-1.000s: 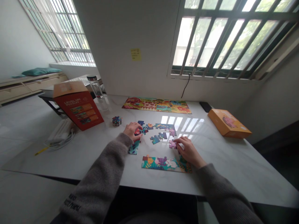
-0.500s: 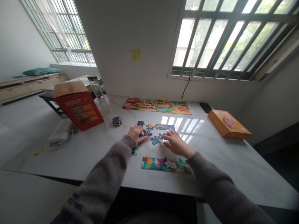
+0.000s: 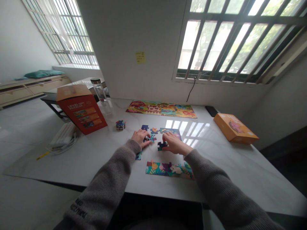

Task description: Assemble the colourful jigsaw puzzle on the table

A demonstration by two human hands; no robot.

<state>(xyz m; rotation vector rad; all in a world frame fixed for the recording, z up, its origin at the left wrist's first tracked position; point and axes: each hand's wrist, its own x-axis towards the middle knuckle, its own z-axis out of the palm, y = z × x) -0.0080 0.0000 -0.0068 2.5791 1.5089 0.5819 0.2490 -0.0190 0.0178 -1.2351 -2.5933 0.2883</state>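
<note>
My left hand [image 3: 139, 138] rests on the table with thumb and fingers curled round a teal puzzle piece [image 3: 151, 138], partly hidden by the fingers. To its right, my right hand [image 3: 174, 143] pinches a dark, tilted puzzle piece [image 3: 162, 146] between thumb and fingers. Just beyond the hands lie a dark blue piece [image 3: 145, 127], a piece with an orange figure [image 3: 154, 130] and a joined blue strip [image 3: 168, 130], partly covered by my right hand. Another teal piece [image 3: 138, 156] shows below my left wrist. Nearer me is a joined strip with a white rabbit [image 3: 176, 169].
A small stack of puzzle pieces [image 3: 120, 125] stands left of the hands. Farther back lies an assembled farm-and-animal puzzle [image 3: 153, 108]. A red puzzle box [image 3: 83, 113], a glass bottle [image 3: 100, 91] and a white power strip with cable [image 3: 63, 137] are left; an orange box [image 3: 233, 127] and phone [image 3: 211, 111] are right.
My right hand has moved left and now grips a piece tilted up off the table, its fingers closed. My left hand has barely moved.
</note>
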